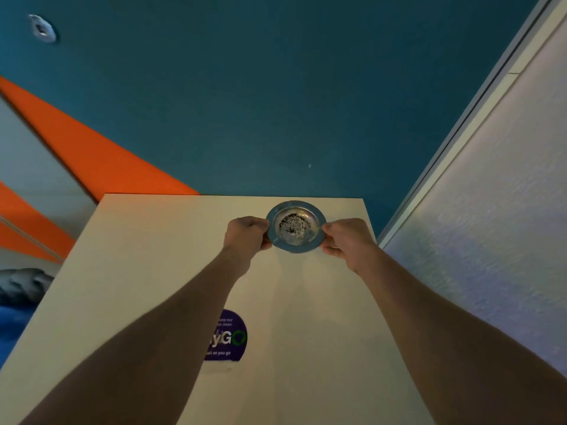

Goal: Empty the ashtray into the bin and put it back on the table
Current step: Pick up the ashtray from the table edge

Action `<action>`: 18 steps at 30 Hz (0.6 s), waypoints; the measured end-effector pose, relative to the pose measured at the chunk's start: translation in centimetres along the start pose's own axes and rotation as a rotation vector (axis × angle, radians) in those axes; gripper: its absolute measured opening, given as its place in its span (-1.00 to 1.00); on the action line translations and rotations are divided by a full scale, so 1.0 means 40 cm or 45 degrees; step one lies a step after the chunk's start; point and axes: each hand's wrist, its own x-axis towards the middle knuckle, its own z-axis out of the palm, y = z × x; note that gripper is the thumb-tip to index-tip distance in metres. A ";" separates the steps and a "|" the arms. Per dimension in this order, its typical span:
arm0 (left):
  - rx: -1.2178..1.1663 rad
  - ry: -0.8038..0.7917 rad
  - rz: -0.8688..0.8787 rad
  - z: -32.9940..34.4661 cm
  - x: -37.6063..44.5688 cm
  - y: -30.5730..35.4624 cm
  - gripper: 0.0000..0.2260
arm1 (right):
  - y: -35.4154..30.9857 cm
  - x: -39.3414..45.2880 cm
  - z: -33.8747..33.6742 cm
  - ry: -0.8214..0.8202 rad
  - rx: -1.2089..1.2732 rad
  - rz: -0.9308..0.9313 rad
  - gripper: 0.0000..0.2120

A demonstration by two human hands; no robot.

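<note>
Your left hand [247,233] and right hand [345,237] pinch opposite rims of the shallow metal ashtray [295,226]; likely light, rigid, slippery, ash-filled: keep it level.

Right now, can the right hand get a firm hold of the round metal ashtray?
Probably yes: the right hand already pinches the rim of the round metal ashtray, opposite the left hand, with nothing between them on the pale table.

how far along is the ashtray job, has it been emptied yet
Nothing looks done yet: the ashtray holds dark ash. In hand: the left hand and right hand grip its opposite rims at the table's far edge. Left: emptying it into a bin, not in view, then returning it.
</note>
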 end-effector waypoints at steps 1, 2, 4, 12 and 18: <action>0.002 0.012 -0.002 -0.017 -0.011 0.005 -0.84 | -0.003 -0.015 0.011 -0.005 0.000 -0.004 -0.90; 0.005 0.020 -0.001 -0.034 -0.021 0.009 -0.84 | -0.006 -0.030 0.022 -0.009 0.002 -0.006 -0.92; 0.010 0.034 0.008 -0.073 -0.044 0.017 -0.85 | -0.012 -0.063 0.048 -0.018 0.000 -0.010 -0.94; -0.049 0.154 0.027 -0.263 -0.142 0.023 -0.84 | -0.019 -0.204 0.191 -0.098 -0.039 -0.029 -0.93; -0.123 0.214 0.017 -0.433 -0.203 0.003 -0.86 | -0.004 -0.308 0.324 -0.167 -0.059 -0.034 -0.92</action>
